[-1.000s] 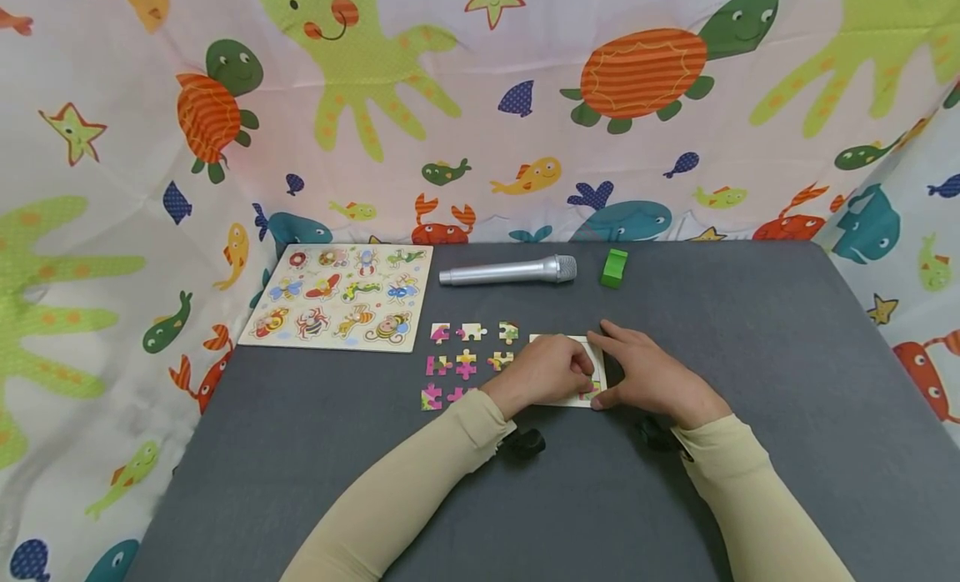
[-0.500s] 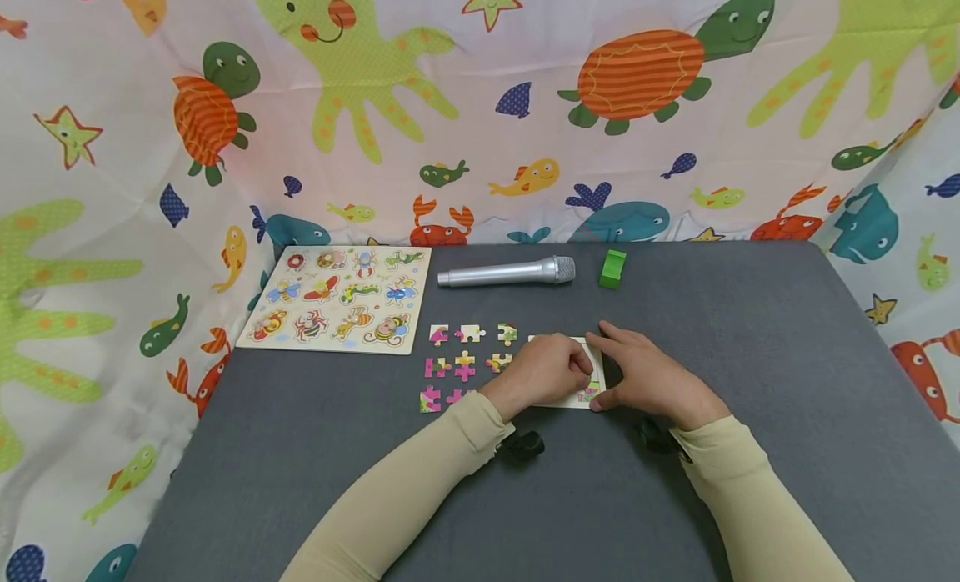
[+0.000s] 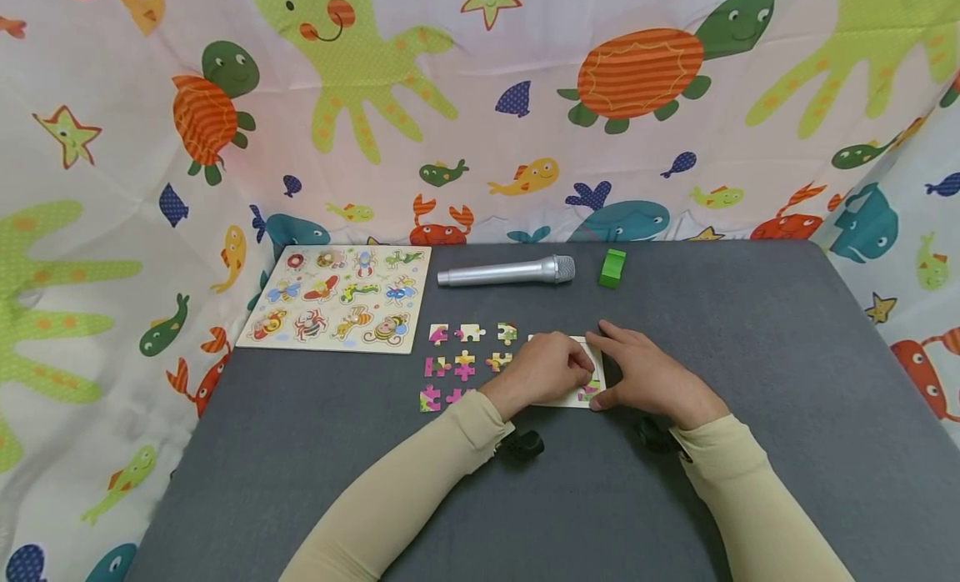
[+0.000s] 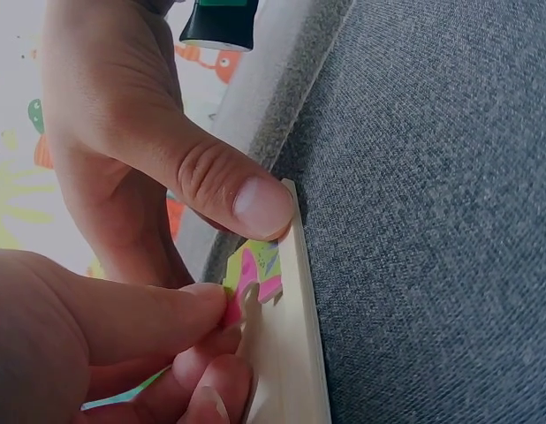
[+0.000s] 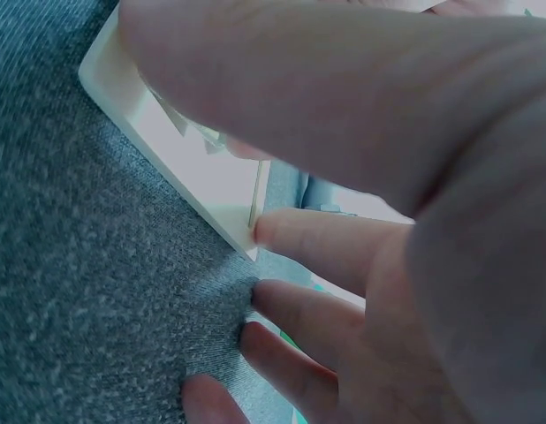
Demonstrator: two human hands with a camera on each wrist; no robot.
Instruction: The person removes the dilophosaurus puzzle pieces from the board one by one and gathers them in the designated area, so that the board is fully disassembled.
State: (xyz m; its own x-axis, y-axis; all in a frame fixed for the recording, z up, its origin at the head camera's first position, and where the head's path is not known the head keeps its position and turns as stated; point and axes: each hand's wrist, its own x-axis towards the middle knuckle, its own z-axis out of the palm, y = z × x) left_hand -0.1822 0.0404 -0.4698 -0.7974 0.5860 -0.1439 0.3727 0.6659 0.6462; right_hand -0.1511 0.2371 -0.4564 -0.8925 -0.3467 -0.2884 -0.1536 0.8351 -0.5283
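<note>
In the head view a small pale puzzle tray [image 3: 597, 357] lies flat between the two hands. My left hand [image 3: 543, 365] covers most of it, fingers bent over its inside. Seen from the left wrist, the thumb and fingertips pinch a pink puzzle piece [image 4: 234, 306], mostly hidden, tilted beside a pink and yellow piece [image 4: 268, 263] at the tray's corner. My right hand [image 3: 648, 369] spans the tray's right side: the thumb [image 4: 264, 208] presses the near corner and the index finger [image 5: 277, 231] touches the far one. Its other fingers rest on the table, fairly straight.
Several loose puzzle pieces [image 3: 465, 367] lie in rows left of the tray, some partly behind the left wrist. Farther back are a wooden insect board [image 3: 341, 303], a silver microphone [image 3: 498, 273] and a green block [image 3: 612, 268]. A printed curtain [image 3: 480, 107] borders the grey table [image 3: 787, 357].
The left fingers shift very slightly over the tray, and a little more of the pink at its near right corner shows. The right hand keeps its place.
</note>
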